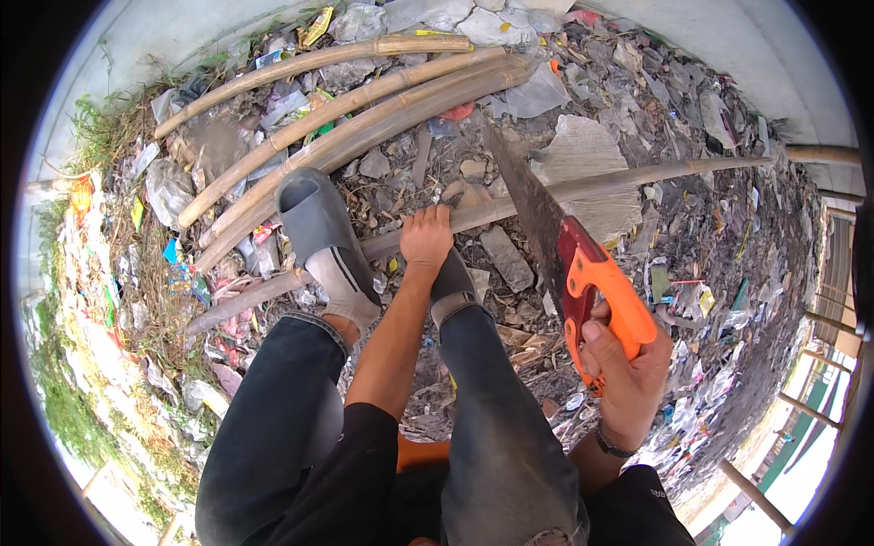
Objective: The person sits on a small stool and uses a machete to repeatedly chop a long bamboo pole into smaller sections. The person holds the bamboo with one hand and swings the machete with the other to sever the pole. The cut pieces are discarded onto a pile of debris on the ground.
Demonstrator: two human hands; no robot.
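With the left hand (426,238) clamped on the bamboo pole (487,215) and the right hand (630,382) clenched round the saw (574,241) to its right, I'd stroke lightly, blade (535,202) square.

Bamboo poles (473,217) and plastic litter (169,191) lie on dark ground (678,218).

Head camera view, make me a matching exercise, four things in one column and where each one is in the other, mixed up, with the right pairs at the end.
Things:
1. left hand
2. right hand
3. bamboo poles
4. pale ridged slab

Places:
A. lying partly beneath the single pole
B. lying in a row at the upper left
C. laid over the single pole
D. around the orange handle of the saw

Right pairs: 1-C, 2-D, 3-B, 4-A.
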